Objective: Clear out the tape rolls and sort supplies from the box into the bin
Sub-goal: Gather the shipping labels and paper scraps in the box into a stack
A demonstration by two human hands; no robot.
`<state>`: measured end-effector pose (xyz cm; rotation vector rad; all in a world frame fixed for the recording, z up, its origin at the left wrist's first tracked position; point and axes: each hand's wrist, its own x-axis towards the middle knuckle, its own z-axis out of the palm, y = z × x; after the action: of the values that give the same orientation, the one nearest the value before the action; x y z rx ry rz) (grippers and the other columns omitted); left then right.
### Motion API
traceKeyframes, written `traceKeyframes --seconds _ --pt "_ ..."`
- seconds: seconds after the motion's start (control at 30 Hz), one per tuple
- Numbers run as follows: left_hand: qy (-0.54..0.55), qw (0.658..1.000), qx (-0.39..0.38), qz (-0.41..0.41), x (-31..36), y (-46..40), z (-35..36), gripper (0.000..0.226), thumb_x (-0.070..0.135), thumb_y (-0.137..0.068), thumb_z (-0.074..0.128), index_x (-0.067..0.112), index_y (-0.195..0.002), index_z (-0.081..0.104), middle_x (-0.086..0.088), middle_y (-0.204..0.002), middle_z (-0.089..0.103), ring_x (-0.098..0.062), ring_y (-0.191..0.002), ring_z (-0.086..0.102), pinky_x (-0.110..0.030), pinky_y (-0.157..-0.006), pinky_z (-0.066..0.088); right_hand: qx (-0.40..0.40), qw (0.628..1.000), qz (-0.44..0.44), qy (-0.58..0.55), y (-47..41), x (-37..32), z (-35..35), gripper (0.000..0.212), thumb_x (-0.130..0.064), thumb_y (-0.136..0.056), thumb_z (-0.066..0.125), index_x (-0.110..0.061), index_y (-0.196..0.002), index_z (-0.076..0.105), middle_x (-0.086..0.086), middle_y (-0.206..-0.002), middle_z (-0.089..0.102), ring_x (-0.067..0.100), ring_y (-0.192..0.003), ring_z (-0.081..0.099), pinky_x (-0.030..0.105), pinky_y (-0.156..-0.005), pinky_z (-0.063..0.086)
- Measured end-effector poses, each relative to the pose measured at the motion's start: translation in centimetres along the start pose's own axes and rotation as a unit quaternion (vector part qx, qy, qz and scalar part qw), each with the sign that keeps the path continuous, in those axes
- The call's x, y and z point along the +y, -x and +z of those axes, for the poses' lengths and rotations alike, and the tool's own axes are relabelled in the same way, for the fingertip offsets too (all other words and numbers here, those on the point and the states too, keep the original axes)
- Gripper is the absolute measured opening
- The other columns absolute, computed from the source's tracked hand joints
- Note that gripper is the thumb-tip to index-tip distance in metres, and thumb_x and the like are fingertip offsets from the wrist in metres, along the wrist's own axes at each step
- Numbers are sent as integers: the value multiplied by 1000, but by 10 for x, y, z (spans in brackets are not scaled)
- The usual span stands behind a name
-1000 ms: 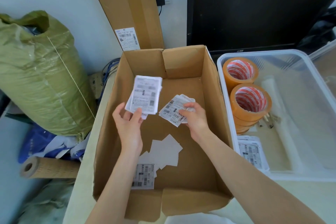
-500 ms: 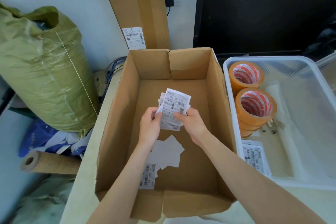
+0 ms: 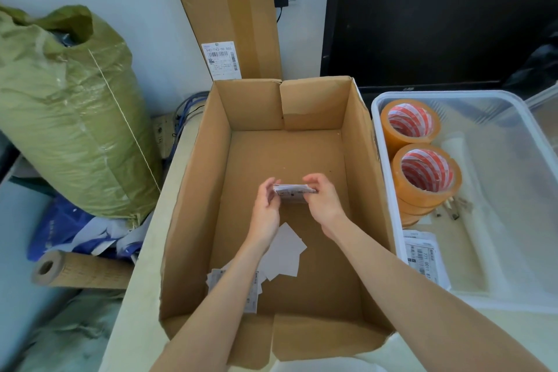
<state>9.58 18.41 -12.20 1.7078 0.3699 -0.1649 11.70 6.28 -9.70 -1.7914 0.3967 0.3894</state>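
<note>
Both the left hand [image 3: 265, 205] and the right hand [image 3: 321, 196] pinch a squared stack of shipping labels [image 3: 294, 192] inside the cardboard box [image 3: 193, 190], probably to carry it next to the clear plastic bin [image 3: 513, 296].

The tape rolls [image 3: 418, 149] are showing orange, with red-and-white stripes inside their cores. The box [image 3: 196, 199] is looking plain brown, the labels [image 3: 294, 193] white (black barcodes), the sack [image 3: 69, 118] green, the screen [image 3: 437, 24] black.
</note>
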Motion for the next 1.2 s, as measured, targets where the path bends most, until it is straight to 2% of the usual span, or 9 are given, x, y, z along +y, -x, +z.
traceKeyframes --seconds 0.1,0.2,0.33,0.47,0.6,0.7,0.9,1.07,1.2 --pt "36 999 16 -34 0 -4 6 33 9 -102 36 24 -130 45 2 -127 51 -10 -116 45 -19 -88 34 -5 1000 -4 5 1 -1 -1 41 15 -91 36 -8 -120 52 5 -108 54 18 -103 52 23 -86 43" --pt "47 997 6 -65 -1 -1 12 37 7 -101 35 21 -134 44 -1 -127 52 -14 -120 44 -23 -93 33 -22 1000 -1 12 3 0 2 44 17 -89 34 -11 -117 54 8 -112 57 21 -108 53 21 -83 40" --pt "45 997 -36 -53 2 -1 4 44 1 -99 33 17 -137 46 -2 -131 55 -13 -121 48 -18 -92 38 -19 1000 5 -12 5 -3 0 38 12 -91 34 -7 -115 56 8 -110 58 23 -105 53 19 -67 43" --pt "-133 990 -11 -48 1 -11 -22 45 8 -99 42 17 -142 38 -1 -142 46 -16 -129 44 -27 -102 37 2 999 24 -46 6 -5 0 36 6 -96 31 -11 -114 57 1 -103 61 19 -97 56 25 -66 48" --pt "-441 890 -73 -93 -14 -7 -38 65 28 -87 65 14 -142 32 -8 -146 32 -26 -133 33 -43 -107 38 37 995 53 -77 5 -6 -4 36 7 -94 27 -13 -104 56 0 -93 61 18 -89 56 36 -76 51" --pt "-576 808 -91 -82 -20 9 -31 86 50 -72 75 15 -136 30 -7 -141 26 -29 -130 28 -46 -103 37 60 989 76 -108 4 -7 -6 42 9 -91 25 -12 -108 57 6 -99 63 23 -90 57 44 -85 51" --pt "-622 771 -124 -43 -22 15 -25 86 54 -68 77 13 -131 33 -7 -137 34 -28 -124 38 -42 -100 38 72 984 98 -127 3 -6 -7 46 9 -89 22 -11 -109 58 6 -100 64 24 -90 58 43 -82 51" --pt "-720 671 -175 28 -23 21 -27 82 52 -72 73 14 -134 36 -7 -141 38 -28 -132 32 -46 -109 27 73 983 104 -130 5 -8 -9 43 6 -93 23 -13 -109 58 5 -98 64 25 -91 60 41 -77 51" --pt "-737 647 -189 44 -23 21 -28 71 52 -76 70 13 -131 47 -11 -145 33 -30 -135 27 -46 -112 21 72 982 110 -134 6 -8 -11 42 4 -94 23 -13 -107 59 6 -99 66 26 -92 62 42 -78 52"
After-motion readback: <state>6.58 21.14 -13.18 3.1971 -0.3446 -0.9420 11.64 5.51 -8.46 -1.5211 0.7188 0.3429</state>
